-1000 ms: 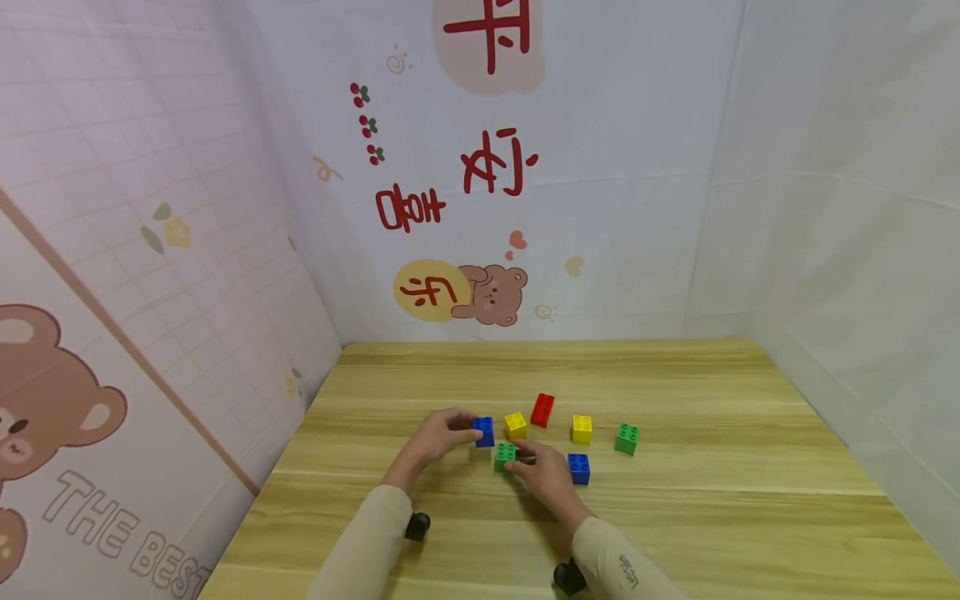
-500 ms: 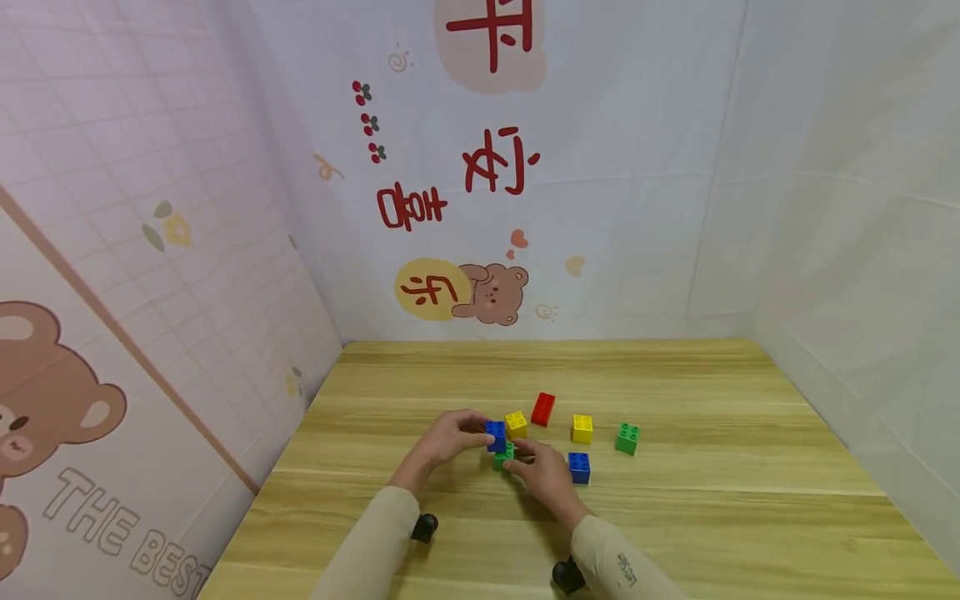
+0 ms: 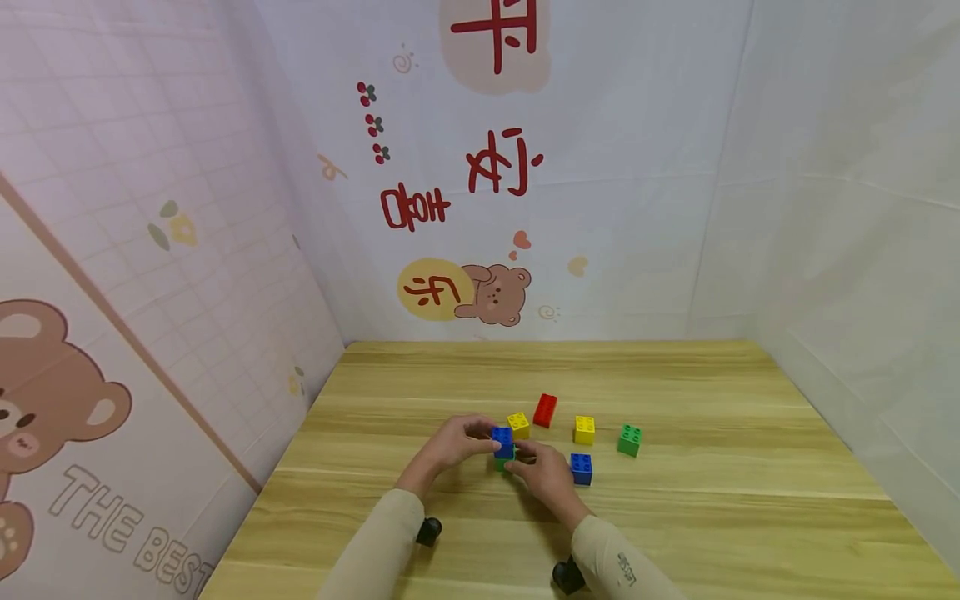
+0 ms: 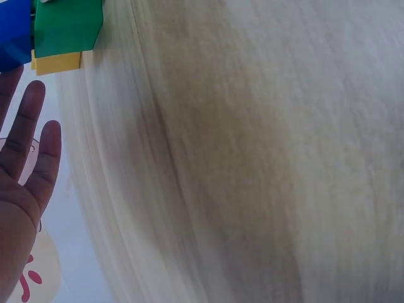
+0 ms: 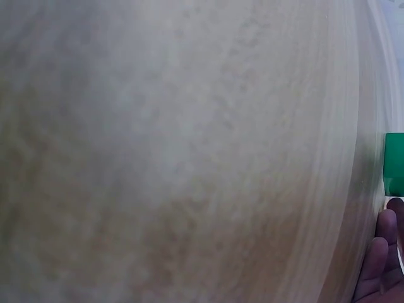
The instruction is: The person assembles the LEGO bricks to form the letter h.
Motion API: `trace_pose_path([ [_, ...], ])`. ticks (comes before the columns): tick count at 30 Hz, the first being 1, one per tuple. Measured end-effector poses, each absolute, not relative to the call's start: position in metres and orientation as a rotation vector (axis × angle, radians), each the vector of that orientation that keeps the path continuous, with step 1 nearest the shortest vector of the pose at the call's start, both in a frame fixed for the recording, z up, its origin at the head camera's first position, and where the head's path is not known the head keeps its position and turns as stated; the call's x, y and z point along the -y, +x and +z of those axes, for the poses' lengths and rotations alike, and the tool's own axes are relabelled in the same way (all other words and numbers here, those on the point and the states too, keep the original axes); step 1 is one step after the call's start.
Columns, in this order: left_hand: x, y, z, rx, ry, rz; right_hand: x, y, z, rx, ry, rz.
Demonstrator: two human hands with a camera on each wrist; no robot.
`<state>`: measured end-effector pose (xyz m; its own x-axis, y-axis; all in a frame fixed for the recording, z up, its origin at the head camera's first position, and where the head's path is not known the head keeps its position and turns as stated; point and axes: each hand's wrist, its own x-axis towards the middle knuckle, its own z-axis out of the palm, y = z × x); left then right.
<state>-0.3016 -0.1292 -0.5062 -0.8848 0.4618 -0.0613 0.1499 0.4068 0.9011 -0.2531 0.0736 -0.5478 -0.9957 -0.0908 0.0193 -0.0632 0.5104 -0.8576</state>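
My left hand point(image 3: 455, 446) pinches a blue building block point(image 3: 502, 442) between thumb and fingers. The blue block sits right over a green block point(image 3: 504, 464), covering its studs in the head view. From the right, my right hand point(image 3: 547, 475) holds that green block low at the table with thumb and fingers. In the left wrist view the blue block point(image 4: 14, 35) and green block point(image 4: 66, 25) stand against each other at the top left corner, beside the left fingers point(image 4: 25, 120). Only a slice of the green block point(image 5: 394, 164) shows in the right wrist view.
Behind the hands lie a yellow block point(image 3: 518, 426) and a longer red block point(image 3: 545, 410). To the right stand another yellow block point(image 3: 584, 430), a green block point(image 3: 630, 440) and a blue block point(image 3: 581, 468) near the right hand. Printed cloth point(image 3: 615, 250) hangs behind the wooden table point(image 3: 675, 533).
My left hand has brought the blue block right and toward me, from beside the green block to over it. The right hand has stayed on the green block.
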Motion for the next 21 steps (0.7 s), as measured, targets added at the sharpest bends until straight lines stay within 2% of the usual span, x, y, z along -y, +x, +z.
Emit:
trace_pose_path([
  [21,0.1220,-0.2999,-0.5089,-2.459,0.542,1.398,-0.0779,-0.2611,-0.5491,-2.656,-0.122,-1.558],
])
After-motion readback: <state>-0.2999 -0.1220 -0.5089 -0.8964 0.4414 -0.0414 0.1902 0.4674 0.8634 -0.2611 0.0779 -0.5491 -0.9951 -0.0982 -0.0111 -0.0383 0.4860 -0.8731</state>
